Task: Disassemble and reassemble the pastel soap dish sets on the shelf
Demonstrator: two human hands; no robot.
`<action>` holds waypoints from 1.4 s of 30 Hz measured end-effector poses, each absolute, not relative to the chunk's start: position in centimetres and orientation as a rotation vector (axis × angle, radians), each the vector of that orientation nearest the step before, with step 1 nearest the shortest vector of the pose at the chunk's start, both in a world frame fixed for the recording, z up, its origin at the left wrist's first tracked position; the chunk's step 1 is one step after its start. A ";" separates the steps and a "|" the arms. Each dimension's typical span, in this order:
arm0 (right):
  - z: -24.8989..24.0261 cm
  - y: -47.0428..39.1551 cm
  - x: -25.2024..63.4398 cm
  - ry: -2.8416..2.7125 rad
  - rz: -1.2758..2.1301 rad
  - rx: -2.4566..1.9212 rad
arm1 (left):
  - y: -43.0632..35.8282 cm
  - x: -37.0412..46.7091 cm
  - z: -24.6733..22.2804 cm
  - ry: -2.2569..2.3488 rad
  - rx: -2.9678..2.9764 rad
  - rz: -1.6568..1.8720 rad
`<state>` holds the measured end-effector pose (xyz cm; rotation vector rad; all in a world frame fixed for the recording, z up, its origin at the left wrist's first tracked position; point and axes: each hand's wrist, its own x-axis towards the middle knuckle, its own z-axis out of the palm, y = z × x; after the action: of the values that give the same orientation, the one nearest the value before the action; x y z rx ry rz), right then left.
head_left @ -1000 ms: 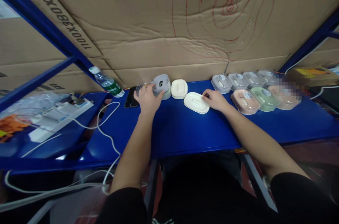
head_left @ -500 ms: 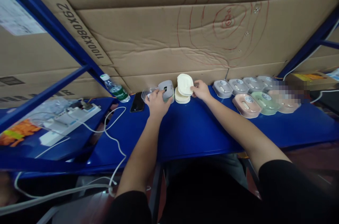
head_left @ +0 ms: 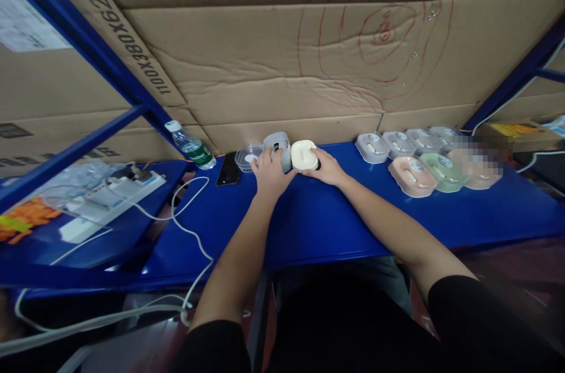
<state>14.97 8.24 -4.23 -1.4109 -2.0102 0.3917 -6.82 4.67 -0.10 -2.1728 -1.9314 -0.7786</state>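
Note:
My right hand (head_left: 326,167) grips the right side of a stack of cream rounded-square plastic pieces (head_left: 303,153) standing on the blue table. The fingers and thumb wrap around the edge of the stack. Just left of it, my left hand (head_left: 271,174) is open, its fingers spread in front of a grey rounded plastic piece (head_left: 282,142) with a dark slot. Its thumb reaches toward the lower left of the cream stack; I cannot tell if it touches. Beside that hand stands a clear plastic container (head_left: 247,156), partly overlapped by the grey piece.
A black phone (head_left: 228,169) and a water bottle (head_left: 194,146) lie on the left, near a white cable (head_left: 194,233) and power strip (head_left: 115,205). Several lidded boxes in grey, pink and green (head_left: 445,168) stand at right. Cardboard (head_left: 247,67) walls the back.
My right hand has brought the upper cream piece down onto the cream stack. My left hand has shifted slightly right and spread its fingers, no longer closed around the grey piece.

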 end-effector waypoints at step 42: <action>-1.6 6.7 27.3 -1.848 -0.213 -2.083 | 4.8 -8.6 1.3 -1.870 -2.149 -0.865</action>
<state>27.30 6.67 -1.56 -2.0828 -1.8477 -0.2135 -8.62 4.77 1.31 -2.1487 -1.8702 -0.8646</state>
